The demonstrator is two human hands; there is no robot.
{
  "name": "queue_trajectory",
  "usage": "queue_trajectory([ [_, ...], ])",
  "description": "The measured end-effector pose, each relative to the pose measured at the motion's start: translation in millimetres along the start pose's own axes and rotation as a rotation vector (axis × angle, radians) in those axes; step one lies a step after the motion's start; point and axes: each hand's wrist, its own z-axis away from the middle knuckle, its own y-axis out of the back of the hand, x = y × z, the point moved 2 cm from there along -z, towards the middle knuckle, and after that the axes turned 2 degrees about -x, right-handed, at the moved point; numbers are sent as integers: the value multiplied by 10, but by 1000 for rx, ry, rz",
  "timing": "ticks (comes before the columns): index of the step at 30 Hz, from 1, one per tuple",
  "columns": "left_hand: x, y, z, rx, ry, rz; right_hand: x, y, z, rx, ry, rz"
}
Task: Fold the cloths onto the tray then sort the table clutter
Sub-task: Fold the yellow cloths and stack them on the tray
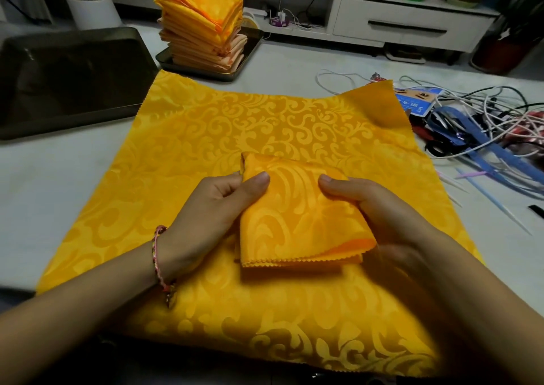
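Folded cloth [297, 216], a yellow patterned square, sits between both hands, over a larger spread cloth [206, 131] that lies flat on the table [53, 184]. The left hand [212, 208] pinches its left edge, thumb on top. The right hand [382, 213] grips its right side, thumb on top and fingers tucked beneath. Beyond the left hand's fingertips, well apart, 1 stack of folded cloths [203, 22] stands on a tray [203, 75]. Farther left of that hand lies 1 more dark tray [67, 75]. Right of the right hand, a tangle of cables [485, 125] lies on the table.
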Motion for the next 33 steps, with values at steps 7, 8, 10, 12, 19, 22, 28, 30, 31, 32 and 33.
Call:
queue_trajectory([
  [7,-86,-23,4,17,158,225,22,-16,-22,162,253,349],
  [8,-82,-22,7,12,171,248,35,-18,-25,172,266,388],
  [10,-88,-20,8,4,189,267,50,-12,-46,205,280,430],
  [12,-98,-26,3,-5,192,241,78,11,-92,222,259,397],
  [19,-137,-37,-34,-48,212,184,41,-66,-62,537,922,1147],
  [22,-146,-39,-36,-66,170,168,207,-365,-78,214,983,1413],
  [28,-170,-50,-69,-62,244,211,395,-179,-149,24,488,1663],
  [30,-168,-70,-83,-30,258,206,385,-99,-143,22,453,1645],
  [31,-154,-65,-81,-19,255,216,367,-90,-141,11,445,1630],
  [32,-144,-69,-79,-15,252,220,368,-70,-142,-2,438,1612],
  [33,-139,-77,-85,-15,248,222,370,-45,-150,-4,451,1589],
])
